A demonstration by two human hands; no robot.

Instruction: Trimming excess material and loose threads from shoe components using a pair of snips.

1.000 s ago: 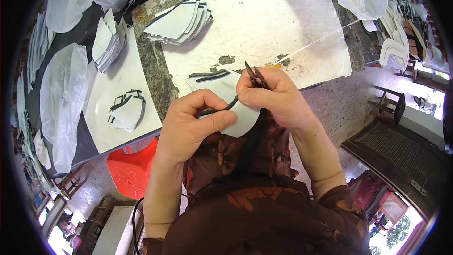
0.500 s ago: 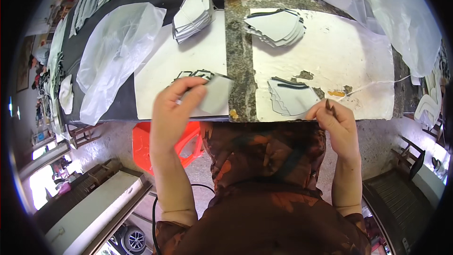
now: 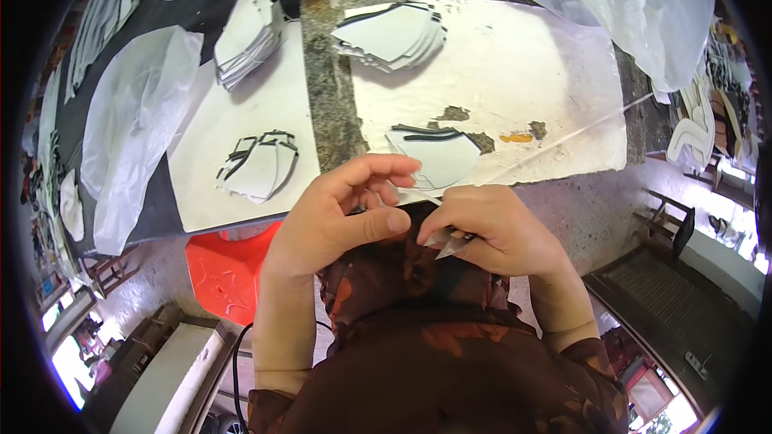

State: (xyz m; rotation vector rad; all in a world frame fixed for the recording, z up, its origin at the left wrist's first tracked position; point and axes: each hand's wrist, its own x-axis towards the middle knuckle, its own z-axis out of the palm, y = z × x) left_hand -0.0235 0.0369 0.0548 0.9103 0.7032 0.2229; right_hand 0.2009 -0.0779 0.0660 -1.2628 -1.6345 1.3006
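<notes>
from afar, my right fingers point(image 3: 454, 214) hug small scissors point(image 3: 456, 246), slanting, tips down-left; my left fingers point(image 3: 378, 166) spread, seemingly bare.

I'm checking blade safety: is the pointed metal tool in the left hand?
No, the right hand holds the pointed metal tool.

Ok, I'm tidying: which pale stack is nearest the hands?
The front stack on the right white sheet, just beyond the left fingertips; the other three lie farther away.

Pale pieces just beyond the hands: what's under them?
The pale pieces lie on the worn white sheet, visible around them. The surface beneath is covered, and the left hand hides part of their left edge.
</notes>
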